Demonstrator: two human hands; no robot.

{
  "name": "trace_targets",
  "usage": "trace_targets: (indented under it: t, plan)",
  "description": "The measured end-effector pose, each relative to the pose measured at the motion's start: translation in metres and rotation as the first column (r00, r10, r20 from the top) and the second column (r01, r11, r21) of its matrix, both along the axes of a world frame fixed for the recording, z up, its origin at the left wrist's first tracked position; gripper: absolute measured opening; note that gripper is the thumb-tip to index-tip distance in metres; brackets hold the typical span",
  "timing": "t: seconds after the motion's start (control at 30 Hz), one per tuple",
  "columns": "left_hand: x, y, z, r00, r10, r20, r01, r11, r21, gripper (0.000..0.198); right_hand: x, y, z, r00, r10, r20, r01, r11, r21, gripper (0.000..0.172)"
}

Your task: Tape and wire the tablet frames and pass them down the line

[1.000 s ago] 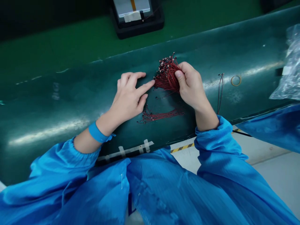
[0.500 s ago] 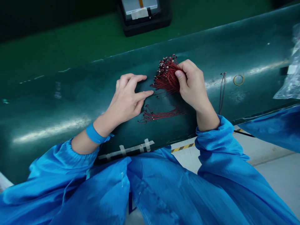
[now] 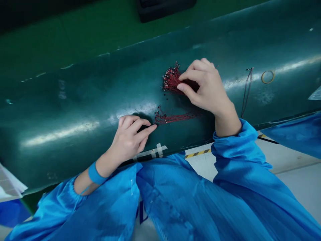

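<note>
A thick bundle of dark red-and-black twisted wires (image 3: pixel 173 79) with small end connectors lies on the green mat. My right hand (image 3: pixel 206 85) pinches this bundle between thumb and fingers, its palm hiding the far part. Nearer to me, a smaller row of the same wires (image 3: pixel 179 117) is laid out side by side, connector ends to the left. At that left end is my left hand (image 3: pixel 130 137), thumb and index finger closed on the tip of one twisted wire. A blue band (image 3: pixel 95 174) circles my left wrist.
A loop of twisted wire (image 3: pixel 247 90) and a yellowish ring (image 3: pixel 268 77) lie to the right on the green mat (image 3: pixel 75 100). A black object (image 3: pixel 165 8) stands at the back. White tape strips (image 3: pixel 156 151) mark the front edge. Clear plastic (image 3: pixel 315 94) shows far right.
My left hand has moved down and toward me, from beside the big bundle to the left end of the small row, its fingers closing. My right hand stays on the bundle, now lower.
</note>
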State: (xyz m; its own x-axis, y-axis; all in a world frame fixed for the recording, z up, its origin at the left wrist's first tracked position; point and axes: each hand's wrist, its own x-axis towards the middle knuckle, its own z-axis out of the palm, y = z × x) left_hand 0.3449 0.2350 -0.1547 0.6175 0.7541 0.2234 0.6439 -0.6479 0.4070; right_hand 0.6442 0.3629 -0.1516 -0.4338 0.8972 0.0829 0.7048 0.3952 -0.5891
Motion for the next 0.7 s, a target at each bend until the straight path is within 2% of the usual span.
trace_targets:
  t: [0.17, 0.3, 0.4, 0.47, 0.53, 0.6, 0.67, 0.7]
  plan:
    - [-0.001, -0.004, -0.005, 0.999, 0.009, -0.038, -0.01, 1.0, -0.029, 0.035, 0.001, 0.001, -0.003, 0.997, 0.075, -0.006, -0.075, 0.996, -0.042, 0.028]
    - [-0.003, -0.002, -0.008, 1.0, 0.014, -0.026, -0.016, 0.997, -0.07, 0.035, 0.002, 0.0, -0.001, 0.992, 0.125, 0.018, -0.123, 0.989, -0.085, 0.03]
    - [-0.004, 0.0, -0.006, 1.0, 0.005, -0.006, -0.005, 0.998, -0.059, 0.044, -0.003, -0.001, 0.005, 0.984, 0.157, 0.087, -0.148, 0.984, -0.098, 0.036]
    - [-0.007, 0.002, -0.004, 1.0, 0.014, 0.011, -0.014, 0.999, -0.04, 0.054, -0.008, 0.001, 0.008, 0.982, 0.133, 0.134, -0.123, 0.989, -0.08, 0.038]
    - [-0.014, 0.006, -0.005, 0.999, 0.044, 0.027, -0.043, 0.999, -0.033, 0.058, -0.006, 0.008, 0.009, 0.984, 0.051, 0.17, -0.044, 0.998, -0.047, 0.036]
    - [-0.028, 0.012, -0.008, 0.997, 0.066, 0.029, -0.064, 0.997, -0.04, 0.056, 0.006, 0.012, 0.011, 0.977, -0.101, 0.187, 0.102, 0.995, 0.007, 0.031]
    - [-0.048, 0.019, -0.012, 0.997, 0.069, 0.02, -0.069, 0.997, -0.033, 0.051, 0.03, 0.01, 0.013, 0.932, -0.312, 0.185, 0.304, 0.95, 0.073, 0.027]
    - [-0.059, 0.023, -0.013, 0.998, 0.058, 0.016, -0.058, 0.998, -0.027, 0.05, 0.045, 0.005, 0.014, 0.885, -0.427, 0.186, 0.415, 0.904, 0.101, 0.025]
